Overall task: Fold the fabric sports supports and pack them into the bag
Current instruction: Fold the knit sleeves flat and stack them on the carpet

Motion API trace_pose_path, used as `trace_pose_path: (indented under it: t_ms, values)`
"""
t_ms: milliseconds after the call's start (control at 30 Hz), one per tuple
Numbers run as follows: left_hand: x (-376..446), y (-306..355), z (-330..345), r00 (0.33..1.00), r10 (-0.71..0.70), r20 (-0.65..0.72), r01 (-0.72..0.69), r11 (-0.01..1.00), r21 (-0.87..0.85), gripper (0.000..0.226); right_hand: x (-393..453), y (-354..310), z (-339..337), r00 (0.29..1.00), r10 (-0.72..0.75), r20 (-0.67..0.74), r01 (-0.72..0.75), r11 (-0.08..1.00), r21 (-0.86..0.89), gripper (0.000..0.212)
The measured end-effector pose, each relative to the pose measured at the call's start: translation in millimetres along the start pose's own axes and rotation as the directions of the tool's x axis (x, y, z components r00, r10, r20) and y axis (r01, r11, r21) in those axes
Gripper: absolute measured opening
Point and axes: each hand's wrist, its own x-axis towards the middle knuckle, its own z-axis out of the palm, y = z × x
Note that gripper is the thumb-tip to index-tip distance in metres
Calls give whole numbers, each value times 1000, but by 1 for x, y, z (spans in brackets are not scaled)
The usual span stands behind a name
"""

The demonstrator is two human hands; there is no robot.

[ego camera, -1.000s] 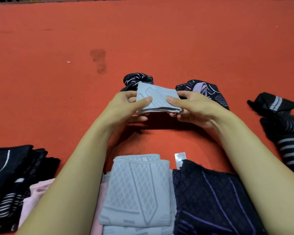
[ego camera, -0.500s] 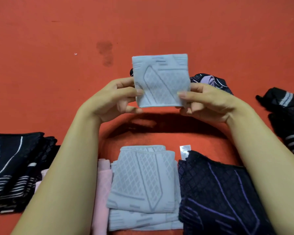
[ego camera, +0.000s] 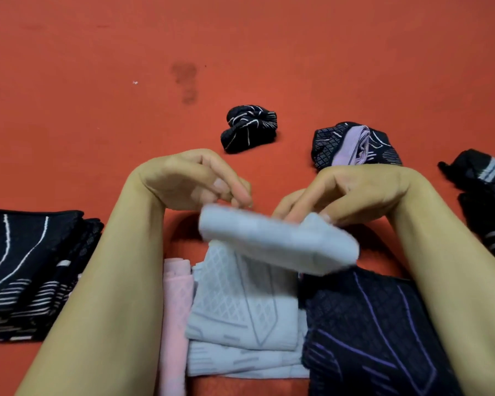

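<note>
Just above the grey pile (ego camera: 240, 304), the one stack I am measuring everything else from, a folded grey support (ego camera: 277, 241) is hanging in the air, blurred and tilted, its lower edge nearly over the pile's top piece. The right hand (ego camera: 352, 192) is pinching it at its upper right corner, fingers curled round the cloth. The left hand (ego camera: 189, 178) is hovering close above the support's left end with fingers loosely bent; whether they are touching the fabric I cannot tell from the blur, and it appears to be holding nothing.

To the left of the grey pile, touching it, a pink folded piece (ego camera: 176, 304) is lying; further left a black striped stack (ego camera: 32, 270) is sitting apart. To the right of the pile a dark stack with purple lines (ego camera: 377, 332) is lying against it. Beyond the pile, on the red floor (ego camera: 97, 110), unfolded pieces are waiting: a black bundle (ego camera: 250, 128), a black-and-lilac one (ego camera: 355, 144), and striped black ones (ego camera: 486, 195) at the far right. No bag is showing.

The risk, as I judge it: held by one corner only, the fold is likely to spring open as it lands, or it is going to drop skewed and slide onto the dark stack, since the grey pile underneath is already sitting unevenly.
</note>
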Motion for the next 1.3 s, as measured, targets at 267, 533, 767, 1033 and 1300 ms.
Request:
trace_pose_path:
  t_ms: [267, 533, 767, 1033, 1300]
  values:
    - [19, -5, 0, 902, -382, -201, 413, 900, 142, 42, 1, -13, 12, 955, -150, 257, 184, 976, -115, 40]
    - [25, -7, -1, 900, -383, -207, 414, 900, 134, 28, 6, -23, 19, 946, -41, 321, 89, 987, -134, 48]
    - [33, -12, 2, 909, -369, -196, 404, 895, 189, 23, -20, -5, -21, 947, -29, -321, 89, 981, 174, 22]
    - [45, -13, 1, 896, -238, -376, 309, 940, 141, 21, -2, 39, -54, 386, 15, -923, -326, 938, -121, 67]
    - [60, -12, 7, 781, -113, -614, 194, 979, 67, 26, 13, 38, -49, 365, -93, -926, -216, 959, -181, 39]
